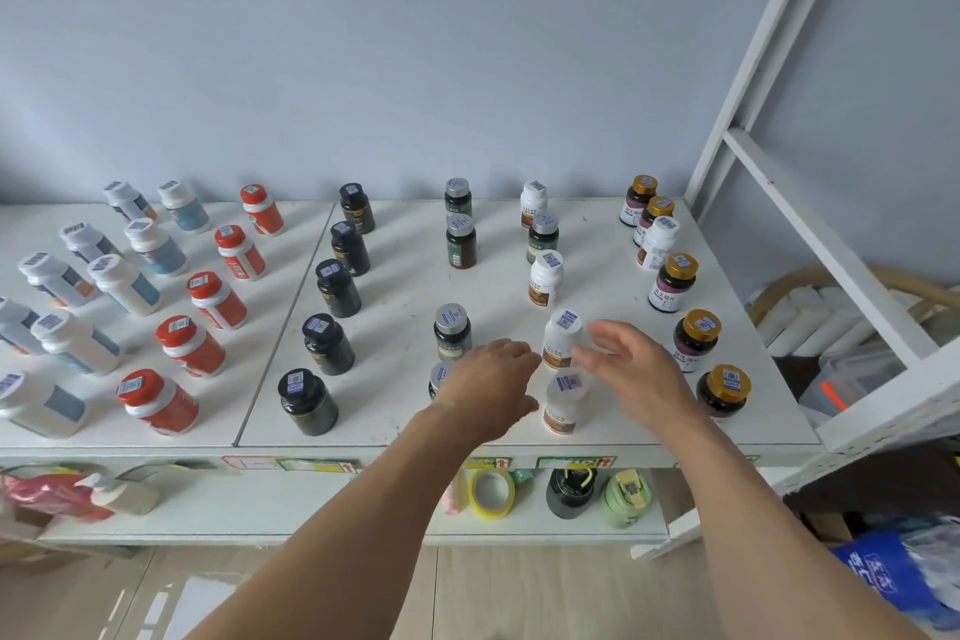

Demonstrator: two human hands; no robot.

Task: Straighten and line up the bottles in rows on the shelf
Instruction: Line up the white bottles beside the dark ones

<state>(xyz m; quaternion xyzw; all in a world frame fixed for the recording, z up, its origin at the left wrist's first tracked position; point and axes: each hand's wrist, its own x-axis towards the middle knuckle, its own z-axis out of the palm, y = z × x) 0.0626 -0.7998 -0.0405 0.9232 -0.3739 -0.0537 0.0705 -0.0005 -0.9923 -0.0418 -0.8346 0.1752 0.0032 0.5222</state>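
Note:
Many small bottles stand in front-to-back rows on the white shelf (395,411). My left hand (493,387) hovers over a grey-capped dark bottle (440,377) near the front, mostly hiding it, fingers loosely curled and holding nothing I can see. My right hand (636,364) is open, fingers spread, just right of two white bottles: one (562,338) by my fingertips and one (565,403) nearer the front edge. Another grey-capped dark bottle (453,332) stands behind my left hand. In the white row a green bottle (543,237) stands among the white ones.
Left rows hold white-blue bottles (124,283), red bottles (191,344) and black bottles (327,343). Gold-capped bottles (696,339) run along the right edge, with a white one (658,242) among them. A white ladder frame (810,224) leans at right. A lower shelf holds a yellow tape roll (492,493).

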